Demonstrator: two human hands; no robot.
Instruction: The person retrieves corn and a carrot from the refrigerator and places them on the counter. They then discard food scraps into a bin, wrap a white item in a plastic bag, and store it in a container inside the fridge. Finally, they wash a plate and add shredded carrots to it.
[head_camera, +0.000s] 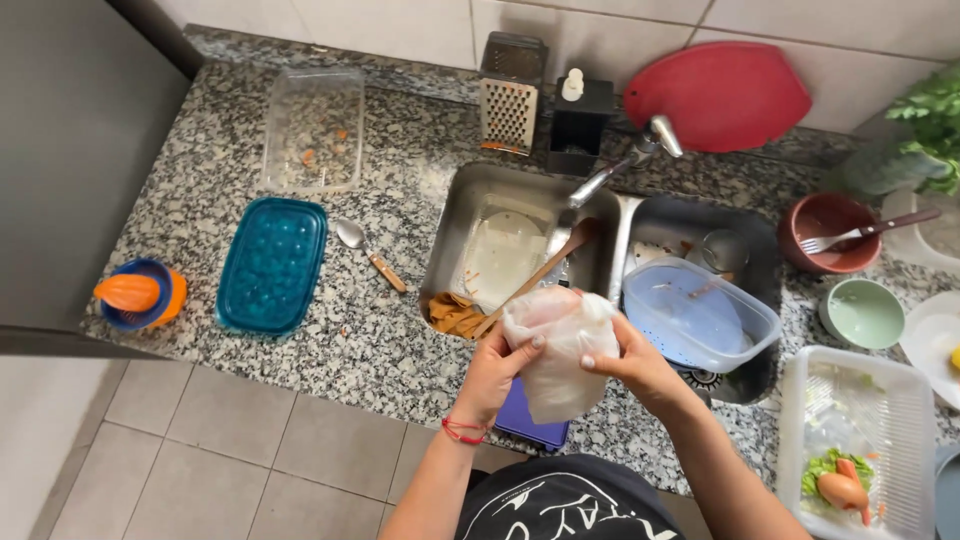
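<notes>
Both hands grip a crumpled translucent plastic bag (556, 345) over the front edge of the granite counter. My left hand (494, 372), with a red string on its wrist, pinches the bag's left side. On the bag's right side, my right hand (634, 362) closes on it. Just behind the bag lies a double steel sink (460, 200). Its left basin holds a white plate (503, 255), a wooden spoon (545, 268) and an orange cloth (453, 313). The right basin holds a clear plastic container (700, 315).
Left of the sink lie a teal lid (271, 264), a spoon (367, 252), a clear tub (312, 130) and an orange juicer (136, 293). A grater (510, 95), soap dispenser (578, 120) and red cutting board (718, 95) stand behind. Bowls (828, 232) and a food tray (855, 445) sit right.
</notes>
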